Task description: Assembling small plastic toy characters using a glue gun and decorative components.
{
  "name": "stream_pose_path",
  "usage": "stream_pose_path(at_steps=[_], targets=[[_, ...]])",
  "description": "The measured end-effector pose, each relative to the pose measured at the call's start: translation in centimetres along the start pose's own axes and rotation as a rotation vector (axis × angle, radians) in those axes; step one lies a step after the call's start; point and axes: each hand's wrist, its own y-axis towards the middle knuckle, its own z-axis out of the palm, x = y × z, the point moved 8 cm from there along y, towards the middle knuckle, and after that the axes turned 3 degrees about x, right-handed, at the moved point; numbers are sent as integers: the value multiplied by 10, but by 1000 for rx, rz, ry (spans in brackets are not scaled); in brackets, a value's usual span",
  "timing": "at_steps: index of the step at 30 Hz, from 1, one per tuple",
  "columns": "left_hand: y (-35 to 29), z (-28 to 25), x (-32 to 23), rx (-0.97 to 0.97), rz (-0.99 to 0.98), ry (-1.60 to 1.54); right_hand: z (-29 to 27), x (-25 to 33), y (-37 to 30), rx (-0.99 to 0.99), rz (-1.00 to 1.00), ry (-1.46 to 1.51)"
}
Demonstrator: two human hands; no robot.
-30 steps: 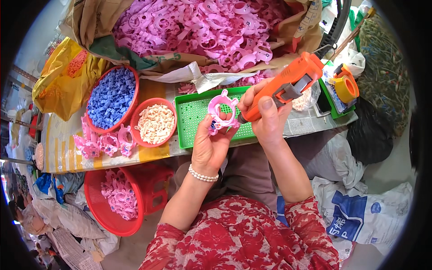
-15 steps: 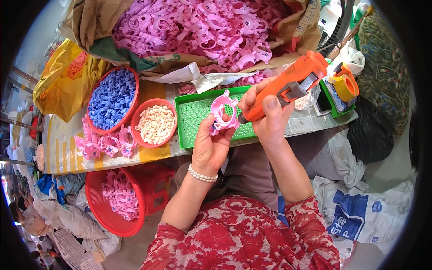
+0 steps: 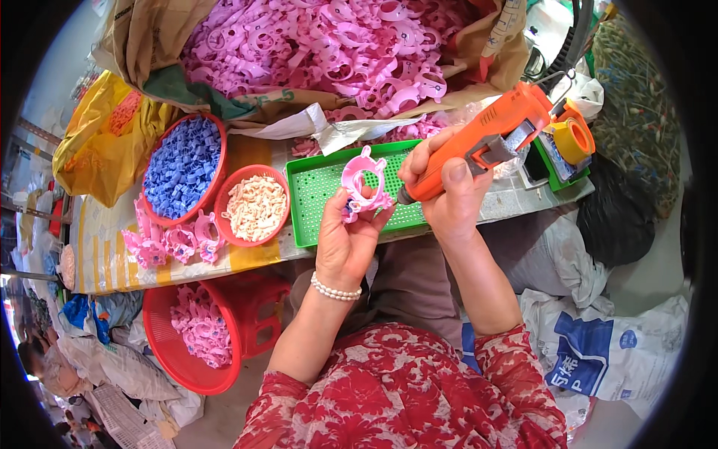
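My left hand [image 3: 348, 243] pinches a pink plastic ring-shaped part [image 3: 364, 179] with small lugs, holding it above the green perforated tray [image 3: 298, 191]. A bit of dark blue shows at the part's lower edge, by my fingers. An orange electric screwdriver [image 3: 486, 138] is wrapped in my right hand [image 3: 452, 191], my thumb lying along its grey lever. Its dark nose points down and left, just right of the pink part, and a small gap shows between them. The tip itself is too small to make out.
A paper sack of pink parts [image 3: 321, 52] stands behind the tray. To the left sit bowls of blue pieces [image 3: 185, 168] and cream pieces [image 3: 256, 208], with several pink assemblies [image 3: 179, 241] beside them. Below the table edge is a red basket [image 3: 153, 329]. Yellow tape [image 3: 574, 142] lies right.
My left hand has shifted slightly left and down with the pink part, widening the gap to the screwdriver's nose. My right hand keeps its grip almost unmoved.
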Motion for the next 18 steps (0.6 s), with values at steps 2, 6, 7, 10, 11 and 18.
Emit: stream_pose_path(at_steps=[2, 6, 7, 10, 11, 18], targets=[[1, 0, -2, -13, 15, 11, 0, -1, 0, 6, 1, 3], [-5, -2, -14, -23, 64, 105, -4, -4, 1, 18, 7, -24], [-8, -1, -16, -24, 63, 104, -8, -10, 1, 29, 53, -77], [-24, -1, -25, -66, 47, 343, -20, -30, 1, 49, 99, -169], [-29, -5, -27, -66, 44, 342, -24, -36, 0, 58, 96, -207], [-67, -22, -16, -15, -63, 529, -32, -51, -3, 71, 73, -257]])
